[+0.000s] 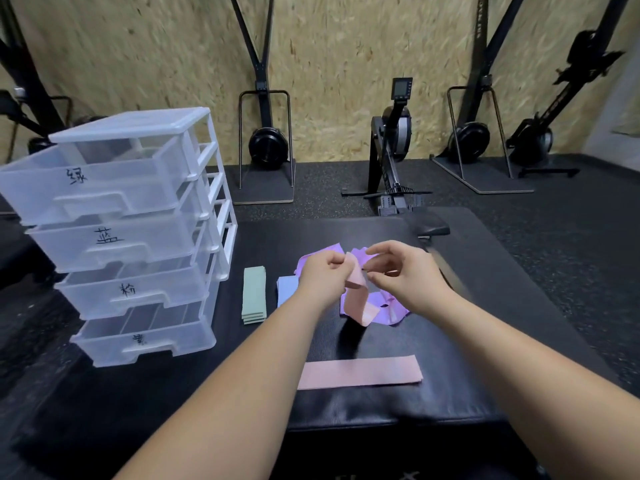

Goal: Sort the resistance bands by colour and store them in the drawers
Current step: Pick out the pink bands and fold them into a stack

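Observation:
Both hands hold one pink resistance band (360, 299) above the black mat; my left hand (322, 275) pinches its upper end and my right hand (398, 271) grips it beside that. The band hangs down in a loop over a loose heap of purple bands (384, 306). A second pink band (360, 372) lies flat on the mat nearer to me. A neat stack of green bands (254, 294) and a stack of blue bands (286, 289), partly hidden by my left wrist, lie to the left. The translucent drawer unit (131, 237) stands at the left, its drawers pulled out.
The black mat (485, 306) covers a raised platform whose front edge is near me. Rowing machines and ski trainers stand along the chipboard wall behind. A dark seat (427, 225) sits at the mat's far edge.

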A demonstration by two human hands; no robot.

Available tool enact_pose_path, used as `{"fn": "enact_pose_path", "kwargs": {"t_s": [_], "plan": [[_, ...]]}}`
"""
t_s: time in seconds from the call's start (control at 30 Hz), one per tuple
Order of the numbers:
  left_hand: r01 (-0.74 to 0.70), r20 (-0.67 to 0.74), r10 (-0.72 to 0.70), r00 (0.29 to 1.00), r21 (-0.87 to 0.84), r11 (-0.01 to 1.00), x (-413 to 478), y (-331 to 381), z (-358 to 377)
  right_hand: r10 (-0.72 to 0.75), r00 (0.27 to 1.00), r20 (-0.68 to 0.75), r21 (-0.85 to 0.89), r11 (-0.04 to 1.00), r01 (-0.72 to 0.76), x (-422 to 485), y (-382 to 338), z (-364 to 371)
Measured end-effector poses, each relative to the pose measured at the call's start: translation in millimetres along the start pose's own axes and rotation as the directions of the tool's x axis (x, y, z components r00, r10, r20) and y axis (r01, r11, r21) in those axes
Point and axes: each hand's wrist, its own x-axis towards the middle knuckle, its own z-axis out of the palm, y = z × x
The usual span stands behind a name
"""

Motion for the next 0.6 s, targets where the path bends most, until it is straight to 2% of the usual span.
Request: {"fn": "enact_pose_path", "kwargs": {"t_s": [0.07, 0.13, 0.27, 0.33, 0.47, 0.6], "plan": [[0.013, 0.041, -0.015, 0.999, 0.043, 0.999, 1, -12, -7, 0.016, 0.999, -0.051, -0.052, 0.998, -0.019, -2, 5, 1], [0.013, 0.083, -0.018, 0.996, 0.069, 0.998, 0, -16, -13, 0.021, 0.999, -0.045, -0.119, 0.993, -0.026, -2, 7, 3], [-0.077, 0.143, 0.055, 0.988, 0.156, 0.985, -10, -8, -22, 0.009, 0.988, 0.157, -0.108, 0.994, 0.008, 0, 8, 15], [-0.133, 0.138, 0.108, 0.985, 0.186, 0.973, -13, -6, -24, -0.011, 0.978, 0.209, -0.112, 0.993, 0.035, 1, 7, 25], [-0.178, 0.108, 0.156, 0.982, 0.251, 0.951, -17, -5, -28, -0.014, 0.986, 0.168, -0.154, 0.987, 0.04, 3, 3, 38], [-0.222, 0.046, 0.22, 0.974, 0.332, 0.917, -16, -12, -39, 0.017, 0.971, 0.239, -0.146, 0.989, 0.019, 2, 6, 40]]}}
